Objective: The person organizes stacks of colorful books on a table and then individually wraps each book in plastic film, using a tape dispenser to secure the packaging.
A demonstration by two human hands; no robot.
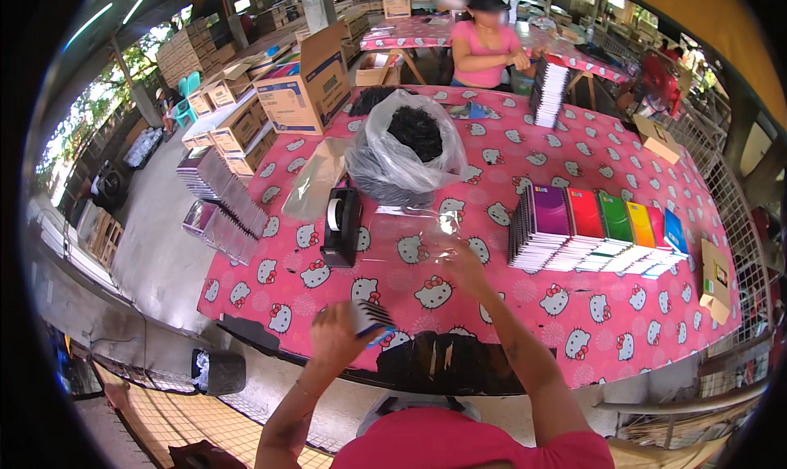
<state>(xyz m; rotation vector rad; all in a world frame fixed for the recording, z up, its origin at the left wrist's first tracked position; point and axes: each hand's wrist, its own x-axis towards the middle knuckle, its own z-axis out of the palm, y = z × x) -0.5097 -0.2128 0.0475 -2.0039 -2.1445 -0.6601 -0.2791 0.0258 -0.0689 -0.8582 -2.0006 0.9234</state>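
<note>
My left hand (336, 334) holds a small bundle of dark sticks with a white and blue band (370, 315) above the table's near edge. My right hand (463, 268) reaches forward and touches a clear plastic sleeve (414, 231) lying flat on the pink cartoon-cat tablecloth (574, 305). A black tape dispenser (340, 223) stands just left of the sleeve. Behind it sits a big clear plastic bag (406, 153) full of dark items.
A fanned row of coloured spiral notebooks (594, 227) lies to the right. A person in a pink top (485, 47) stands at the far side by a notebook stack (548, 92). Cardboard boxes (307, 84) and wrapped notebook stacks (221, 202) crowd the left. A small box (715, 280) sits at the right edge.
</note>
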